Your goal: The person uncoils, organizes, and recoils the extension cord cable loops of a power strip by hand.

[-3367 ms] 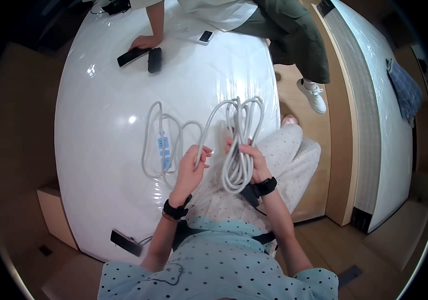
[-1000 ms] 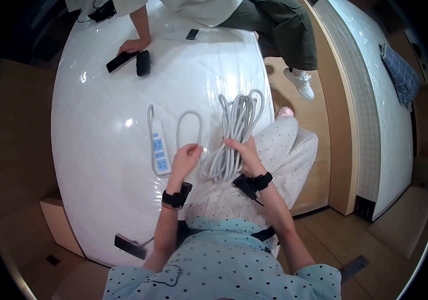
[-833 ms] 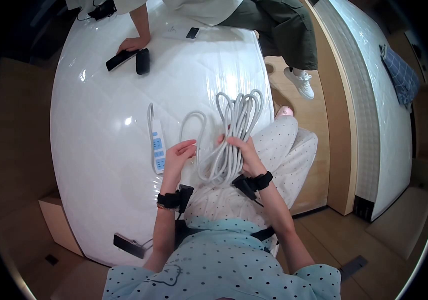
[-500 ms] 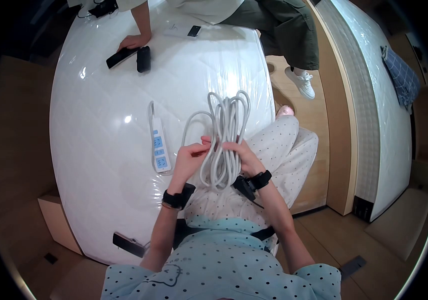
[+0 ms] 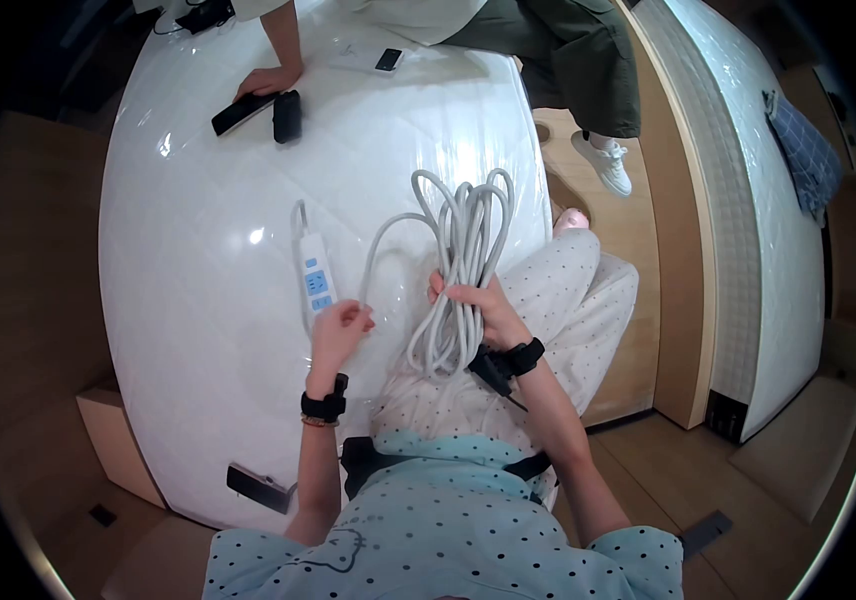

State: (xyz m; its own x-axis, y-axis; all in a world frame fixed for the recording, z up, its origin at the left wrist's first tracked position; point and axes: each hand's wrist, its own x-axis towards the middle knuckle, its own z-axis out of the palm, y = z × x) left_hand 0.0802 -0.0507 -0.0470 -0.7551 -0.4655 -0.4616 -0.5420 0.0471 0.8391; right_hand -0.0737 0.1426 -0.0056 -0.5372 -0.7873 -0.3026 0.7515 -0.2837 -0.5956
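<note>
My right hand (image 5: 483, 305) is closed around the middle of a looped bundle of grey power cable (image 5: 463, 235), held upright over my lap. From the bundle, one strand arcs left and down to my left hand (image 5: 343, 325), whose curled fingers are pinched on it. Just beyond that hand lies a white power strip (image 5: 316, 268) with blue sockets, on the plastic-covered mattress (image 5: 208, 330). The strip's lower end is hidden behind my left hand. Its cord leaves from the far end and bends back along its left side.
Across the mattress, another person's hand (image 5: 270, 82) rests by a black flat device (image 5: 243, 115) and a dark pouch-like object (image 5: 288, 117). A small phone (image 5: 389, 60) lies further back. Near my left hip is another phone (image 5: 259, 488). A second wrapped mattress (image 5: 738, 200) stands right.
My left hand has moved away from the bundle, left and slightly down, to the strand beside the power strip. My right hand keeps hold of the bundle, which has shifted slightly.
</note>
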